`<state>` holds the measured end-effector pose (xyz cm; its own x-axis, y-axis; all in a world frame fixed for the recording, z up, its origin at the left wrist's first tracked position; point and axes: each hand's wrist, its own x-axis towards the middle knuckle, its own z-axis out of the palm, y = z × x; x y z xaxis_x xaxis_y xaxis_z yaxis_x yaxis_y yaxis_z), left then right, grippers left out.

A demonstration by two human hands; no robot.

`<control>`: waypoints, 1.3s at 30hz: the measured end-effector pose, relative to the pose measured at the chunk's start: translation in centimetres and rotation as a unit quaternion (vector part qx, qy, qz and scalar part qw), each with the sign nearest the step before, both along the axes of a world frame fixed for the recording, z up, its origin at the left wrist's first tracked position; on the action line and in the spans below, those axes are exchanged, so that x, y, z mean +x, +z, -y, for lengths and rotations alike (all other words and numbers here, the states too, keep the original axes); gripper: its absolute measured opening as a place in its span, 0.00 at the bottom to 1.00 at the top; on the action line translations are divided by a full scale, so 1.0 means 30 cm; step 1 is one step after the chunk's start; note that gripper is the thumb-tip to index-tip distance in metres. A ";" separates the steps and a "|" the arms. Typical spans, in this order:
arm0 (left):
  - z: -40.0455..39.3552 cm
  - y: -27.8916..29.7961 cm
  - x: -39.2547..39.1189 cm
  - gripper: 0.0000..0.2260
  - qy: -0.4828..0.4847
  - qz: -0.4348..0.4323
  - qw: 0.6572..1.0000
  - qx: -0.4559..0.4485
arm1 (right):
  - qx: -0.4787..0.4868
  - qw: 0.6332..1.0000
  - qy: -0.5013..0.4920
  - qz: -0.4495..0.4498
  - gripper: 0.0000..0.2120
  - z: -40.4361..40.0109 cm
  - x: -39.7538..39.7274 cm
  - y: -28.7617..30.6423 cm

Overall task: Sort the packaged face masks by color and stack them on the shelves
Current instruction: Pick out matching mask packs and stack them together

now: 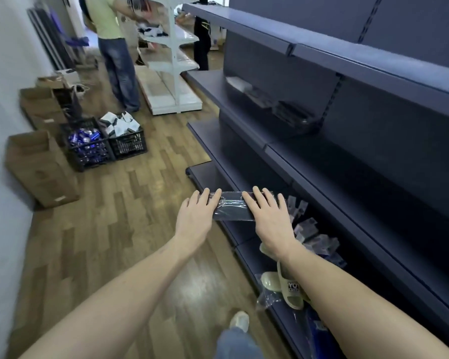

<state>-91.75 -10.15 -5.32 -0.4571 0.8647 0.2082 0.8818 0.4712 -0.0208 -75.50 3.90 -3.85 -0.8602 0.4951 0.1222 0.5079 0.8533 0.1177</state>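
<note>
I hold a stack of black packaged face masks (232,207) in clear wrap between both hands, over the front edge of the lowest dark shelf (246,246). My left hand (196,216) grips its left end and my right hand (268,220) grips its right end, fingers laid over the top. Loose packaged masks (314,235), pale and greyish, lie in a heap on the bottom shelf just right of my right hand. Further stacks of dark packaged masks (283,110) sit on a higher shelf (218,99) at the back.
A beige slipper (288,286) lies on the bottom shelf under my right forearm. Two black crates (106,143) and cardboard boxes (42,169) stand on the wood floor at left. A person in a yellow shirt (106,27) stands by a white shelving unit (171,63).
</note>
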 end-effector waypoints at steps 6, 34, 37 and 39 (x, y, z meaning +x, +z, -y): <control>-0.255 0.006 -0.262 0.27 0.031 0.013 0.999 -0.024 | 0.007 1.000 0.011 -0.024 0.34 -0.291 -0.295 -0.060; -1.243 0.053 -1.346 0.30 -0.201 0.039 0.978 0.045 | -0.040 0.972 -0.219 -0.074 0.30 -1.001 -1.215 0.005; -1.371 0.065 -1.340 0.24 -0.263 0.036 0.962 0.062 | -0.046 0.955 -0.283 -0.082 0.31 -1.036 -1.179 0.035; -1.448 0.077 -1.306 0.19 -0.301 0.038 0.950 0.076 | -0.042 0.942 -0.327 -0.069 0.32 -1.061 -1.135 0.049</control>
